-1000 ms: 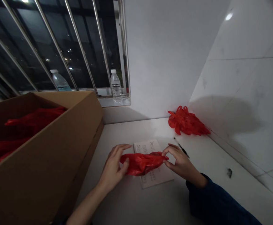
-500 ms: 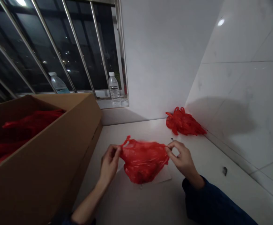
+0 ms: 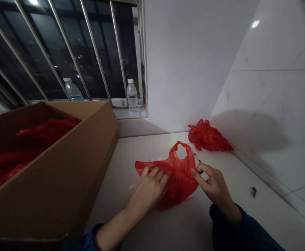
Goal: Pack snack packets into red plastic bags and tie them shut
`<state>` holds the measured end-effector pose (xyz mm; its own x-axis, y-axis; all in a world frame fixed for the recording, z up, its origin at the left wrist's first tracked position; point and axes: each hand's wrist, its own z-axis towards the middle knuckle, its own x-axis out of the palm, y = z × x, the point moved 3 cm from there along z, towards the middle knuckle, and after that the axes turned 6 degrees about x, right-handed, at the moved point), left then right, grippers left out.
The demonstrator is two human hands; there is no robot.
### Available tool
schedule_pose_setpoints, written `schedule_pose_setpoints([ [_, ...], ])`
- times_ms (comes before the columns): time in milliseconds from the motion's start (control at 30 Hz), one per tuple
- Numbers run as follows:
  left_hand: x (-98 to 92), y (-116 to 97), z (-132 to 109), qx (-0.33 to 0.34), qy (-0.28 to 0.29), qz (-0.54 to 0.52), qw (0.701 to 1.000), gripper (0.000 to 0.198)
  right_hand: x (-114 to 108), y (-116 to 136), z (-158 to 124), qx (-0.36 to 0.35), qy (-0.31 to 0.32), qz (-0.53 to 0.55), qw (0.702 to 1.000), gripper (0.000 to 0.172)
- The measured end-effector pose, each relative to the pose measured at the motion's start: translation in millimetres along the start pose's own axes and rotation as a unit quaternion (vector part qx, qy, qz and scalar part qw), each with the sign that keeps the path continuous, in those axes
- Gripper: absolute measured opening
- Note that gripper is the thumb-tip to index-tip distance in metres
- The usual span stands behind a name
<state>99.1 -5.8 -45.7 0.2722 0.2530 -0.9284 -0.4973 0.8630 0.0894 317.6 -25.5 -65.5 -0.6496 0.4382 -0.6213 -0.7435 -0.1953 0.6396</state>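
We look down into a corner where a white tiled wall (image 3: 267,69) runs along the right and a barred window (image 3: 63,52), black outside, fills the upper left. Two plastic water bottles stand at the window, one on the sill (image 3: 132,96) and another further left (image 3: 73,90). A large open cardboard box (image 3: 42,188) takes up the lower left of the frame, with a mass of red plastic bags (image 3: 45,130) inside it. The box sits along a white counter (image 3: 110,202), and a loose heap of red bags (image 3: 207,136) lies against the wall at the upper right.

Low in the centre of the frame, the work in hand is smoothing out a single red plastic bag (image 3: 181,177) on the counter, its handle loop (image 3: 180,144) lying toward the wall. Our left hand (image 3: 148,190) rests palm down on the bag's left half, its fingers spread, pressing rather than gripping. Our right hand (image 3: 215,184) curls at the bag's right edge with thumb and fingertips close together; we cannot tell whether they pinch the plastic. A corner of white paper (image 3: 156,159) shows from under the bag, and the tip of a dark pen (image 3: 197,158) sits just beside our right fingers.
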Motion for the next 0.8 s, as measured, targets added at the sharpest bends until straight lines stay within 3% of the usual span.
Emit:
schedule_pose_setpoints([
  [100, 18.6, -4, 0, 0.006, 0.055, 0.022, 0.998, 0.037, -15, 7, -9, -0.007, -0.064, -0.085, 0.994, 0.032],
  [167, 21.5, -7, 1, -0.006, 0.058, 0.027, 0.998, 0.05, -24, 22, -14, -0.044, -0.103, -0.063, 0.992, 0.026],
  [233, 21.4, -8, 6, -0.028, 0.061, 0.029, 0.997, 0.054, -25, 42, -17, -0.107, -0.1, 0.006, 0.989, 0.015],
  [300, 22.9, -9, 12, -0.039, 0.082, 0.025, 0.996, 0.044, -13, 59, -16, -0.155, -0.021, 0.046, 0.987, 0.002],
  [333, 24.4, -10, 13, -0.036, 0.098, 0.021, 0.994, 0.035, -3, 62, -15, -0.159, 0.036, 0.033, 0.986, 0.004],
  [433, 27.4, -15, 8, 0.005, 0.136, 0.005, 0.991, 0.013, 30, 48, -9, -0.106, 0.179, -0.131, 0.969, 0.019],
  [500, 26.0, -21, -5, 0.033, 0.141, -0.018, 0.989, 0.022, 45, 26, -7, -0.061, 0.206, -0.236, 0.948, 0.017],
  [533, 25.0, -24, -12, 0.042, 0.146, -0.034, 0.988, 0.028, 49, 15, -7, -0.046, 0.209, -0.263, 0.941, 0.025],
  [600, 25.3, -25, -26, 0.027, 0.181, -0.06, 0.981, 0.038, 55, -4, -9, -0.023, 0.225, -0.275, 0.934, 0.066],
  [667, 29.5, -18, -36, -0.049, 0.242, -0.06, 0.967, 0.046, 59, -16, -13, -0.004, 0.262, -0.266, 0.928, 0.096],
  [733, 34.2, -4, -42, -0.165, 0.283, -0.035, 0.944, 0.047, 62, -22, -17, 0.012, 0.303, -0.256, 0.918, 0.106],
  [800, 37.0, 10, -44, -0.25, 0.286, -0.015, 0.925, 0.046, 65, -20, -18, 0.017, 0.328, -0.249, 0.911, 0.107],
])
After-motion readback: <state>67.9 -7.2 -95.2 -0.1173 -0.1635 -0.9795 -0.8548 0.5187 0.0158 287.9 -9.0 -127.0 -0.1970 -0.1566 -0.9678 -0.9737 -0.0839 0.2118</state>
